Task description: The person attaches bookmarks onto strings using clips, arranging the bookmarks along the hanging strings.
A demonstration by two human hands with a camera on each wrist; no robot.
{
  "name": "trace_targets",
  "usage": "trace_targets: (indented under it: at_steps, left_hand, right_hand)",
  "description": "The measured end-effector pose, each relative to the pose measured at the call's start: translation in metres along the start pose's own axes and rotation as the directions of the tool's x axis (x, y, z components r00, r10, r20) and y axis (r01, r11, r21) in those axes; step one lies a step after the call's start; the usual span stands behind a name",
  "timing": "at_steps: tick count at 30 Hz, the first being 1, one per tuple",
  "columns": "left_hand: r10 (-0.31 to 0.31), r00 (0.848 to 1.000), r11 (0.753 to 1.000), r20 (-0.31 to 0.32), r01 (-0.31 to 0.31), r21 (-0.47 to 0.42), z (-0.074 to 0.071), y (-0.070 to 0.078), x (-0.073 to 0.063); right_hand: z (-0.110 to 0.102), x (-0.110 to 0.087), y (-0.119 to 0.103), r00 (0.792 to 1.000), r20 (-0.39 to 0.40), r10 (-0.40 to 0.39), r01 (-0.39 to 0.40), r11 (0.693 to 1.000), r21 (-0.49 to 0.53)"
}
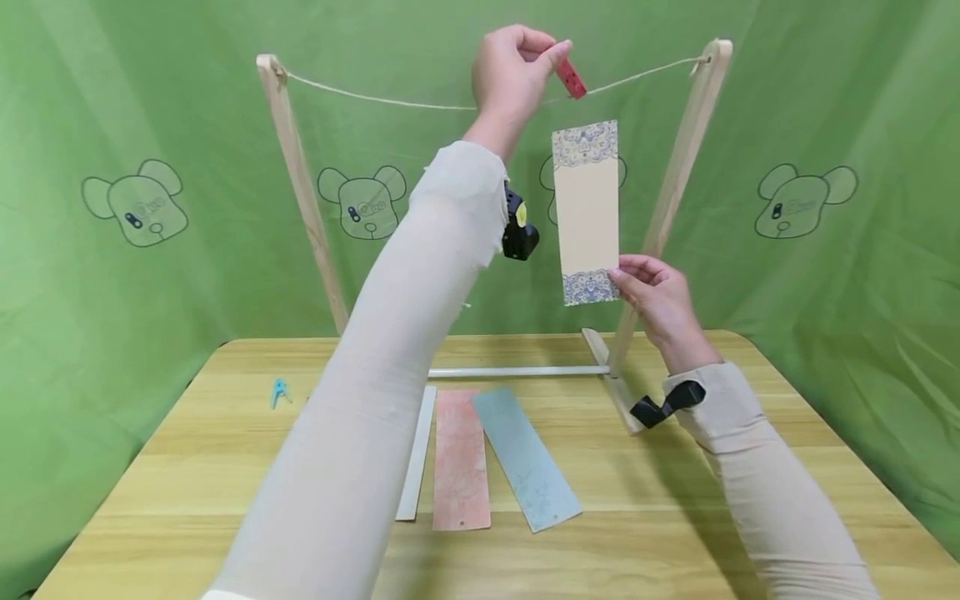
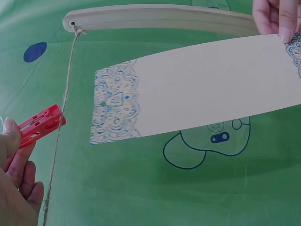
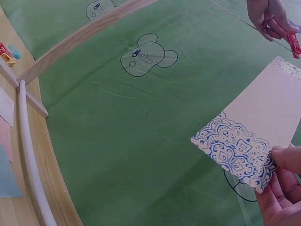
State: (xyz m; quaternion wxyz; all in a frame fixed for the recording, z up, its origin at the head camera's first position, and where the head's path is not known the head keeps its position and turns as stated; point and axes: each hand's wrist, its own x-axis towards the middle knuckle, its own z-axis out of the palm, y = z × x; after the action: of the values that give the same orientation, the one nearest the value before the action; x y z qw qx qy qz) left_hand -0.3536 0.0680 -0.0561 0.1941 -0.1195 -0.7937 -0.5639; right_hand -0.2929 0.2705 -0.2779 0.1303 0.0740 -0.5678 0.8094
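Observation:
High by the string [image 1: 375, 101], my left hand [image 1: 513, 79] pinches a red clothespin [image 1: 572, 79] between thumb and fingers. In the left wrist view the clothespin's tip [image 2: 57, 117] overlaps the string. My right hand [image 1: 662, 304] pinches a cream paper bookmark [image 1: 588, 212] at its lower right edge. Blue lace-like patterns cover both ends of this bookmark, and it stands nearly upright, its top edge a little below the clothespin. The right wrist view shows the patterned lower end [image 3: 235, 148] with the thumb on its front.
The string spans two wooden posts [image 1: 678, 158] joined low down by a white rod [image 1: 517, 372]. On the wooden table [image 1: 637, 533] lie a pink bookmark [image 1: 461, 458], a blue-grey one [image 1: 527, 460] and a white strip [image 1: 417, 458]. A blue clothespin [image 1: 280, 392] lies left of my left sleeve.

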Motion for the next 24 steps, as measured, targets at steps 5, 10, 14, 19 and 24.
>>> trace_targets:
  at_steps: [5,10,14,19,24]
  left_hand:
    - [-0.005,0.998,1.000,0.057,0.004,0.027,0.003,0.001,-0.001]
    - [-0.001,0.995,0.998,0.095,-0.006,0.065,0.005,0.002,-0.002]
    - [0.009,0.994,0.995,0.110,-0.019,0.095,0.008,0.005,-0.004]
    - [0.005,0.995,0.992,0.104,-0.018,0.123,0.010,0.007,-0.006]
    - [0.007,0.995,0.991,0.102,-0.021,0.133,0.010,0.006,-0.009]
  right_hand:
    - [0.002,0.001,-0.002,1.000,-0.005,0.002,-0.002,1.000,0.027]
    - [0.003,0.001,-0.002,1.000,0.008,-0.006,0.006,0.999,0.044]
    - [0.002,0.003,-0.004,1.000,0.016,-0.016,0.015,0.998,0.063]
    - [0.001,0.004,-0.005,1.000,0.010,-0.009,0.008,0.996,0.083]
    - [0.000,0.004,-0.006,1.000,-0.004,-0.003,0.003,0.996,0.085]
